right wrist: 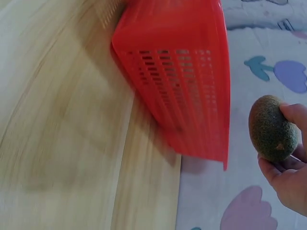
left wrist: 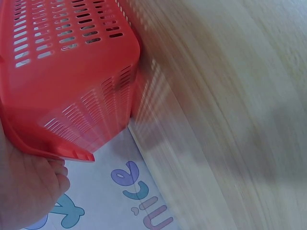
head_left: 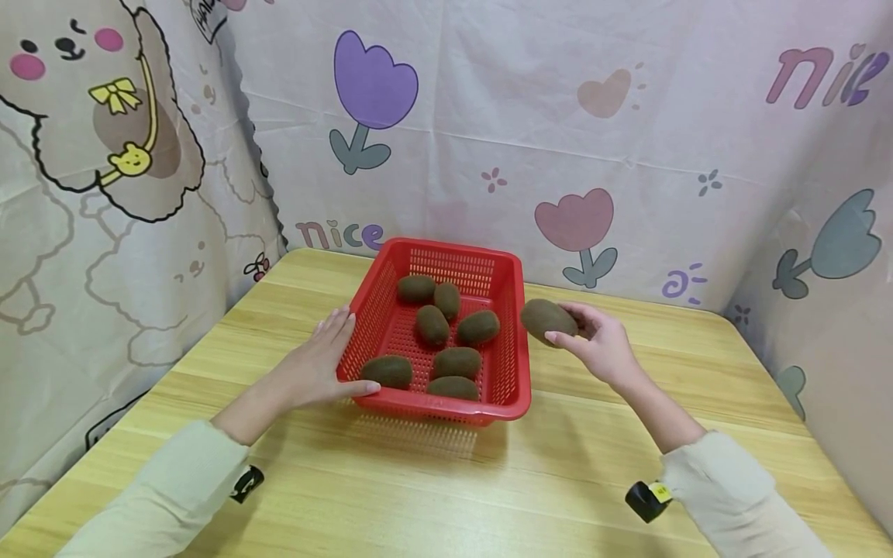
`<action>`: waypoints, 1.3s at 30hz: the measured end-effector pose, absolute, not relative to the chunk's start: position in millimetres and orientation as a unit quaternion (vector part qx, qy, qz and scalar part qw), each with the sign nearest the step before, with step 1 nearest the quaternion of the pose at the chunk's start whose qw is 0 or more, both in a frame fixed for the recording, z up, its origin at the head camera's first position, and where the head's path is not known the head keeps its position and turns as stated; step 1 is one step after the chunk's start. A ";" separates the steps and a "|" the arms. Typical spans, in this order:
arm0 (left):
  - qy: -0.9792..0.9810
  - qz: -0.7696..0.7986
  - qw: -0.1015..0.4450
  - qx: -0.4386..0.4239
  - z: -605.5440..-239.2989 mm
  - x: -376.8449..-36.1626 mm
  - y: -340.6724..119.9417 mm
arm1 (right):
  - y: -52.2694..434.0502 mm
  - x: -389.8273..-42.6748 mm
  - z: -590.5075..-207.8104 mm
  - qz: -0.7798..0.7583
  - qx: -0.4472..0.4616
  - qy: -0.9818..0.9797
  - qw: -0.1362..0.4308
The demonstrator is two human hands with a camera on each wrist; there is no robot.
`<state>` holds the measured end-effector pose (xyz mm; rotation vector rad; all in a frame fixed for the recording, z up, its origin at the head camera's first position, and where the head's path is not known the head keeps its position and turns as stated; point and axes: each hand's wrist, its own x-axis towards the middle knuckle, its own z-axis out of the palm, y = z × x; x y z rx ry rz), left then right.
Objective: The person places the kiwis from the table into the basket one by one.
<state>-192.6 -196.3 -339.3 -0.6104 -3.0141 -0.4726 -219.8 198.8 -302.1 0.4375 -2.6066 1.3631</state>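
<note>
A red plastic basket (head_left: 518, 341) with slotted walls stands on the wooden table, and several brown kiwis lie loose on its floor, one kiwi (head_left: 456, 362) near the front. My left hand (head_left: 317, 360) rests on the basket's near left corner, thumb over the front rim and straight fingers along the left side. Just outside the right rim, my right hand (head_left: 598, 341) holds another kiwi (head_left: 549, 322) above the table, between thumb and fingers. The right wrist view shows this fuzzy kiwi (right wrist: 273, 128) close up, with a small pale mark on its skin.
The light wooden table (head_left: 558, 480) extends around the basket. A printed cloth (head_left: 488, 101) with tulips and letters hangs behind it and along both sides. Dark wrist devices sit at both cuffs, one black device (head_left: 647, 501) under the right sleeve.
</note>
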 end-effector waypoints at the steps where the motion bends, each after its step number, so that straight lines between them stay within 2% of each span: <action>1: -0.969 -0.152 0.015 -0.195 -339.3 -192.8 -196.4 | 195.9 -219.9 -301.9 0.456 0.151 -0.873 0.082; 9: -0.970 -0.150 0.008 -0.192 -340.5 -194.5 -196.6 | 169.4 -222.3 -305.5 0.461 0.182 -0.867 0.057; 21: -0.968 -0.149 0.016 -0.200 -341.1 -194.9 -197.0 | 110.3 -229.5 -306.1 0.449 0.252 -0.856 0.049; 39: -0.970 -0.153 0.009 -0.190 -341.2 -193.5 -196.9 | 40.8 -238.6 -330.5 0.370 0.245 -0.896 0.028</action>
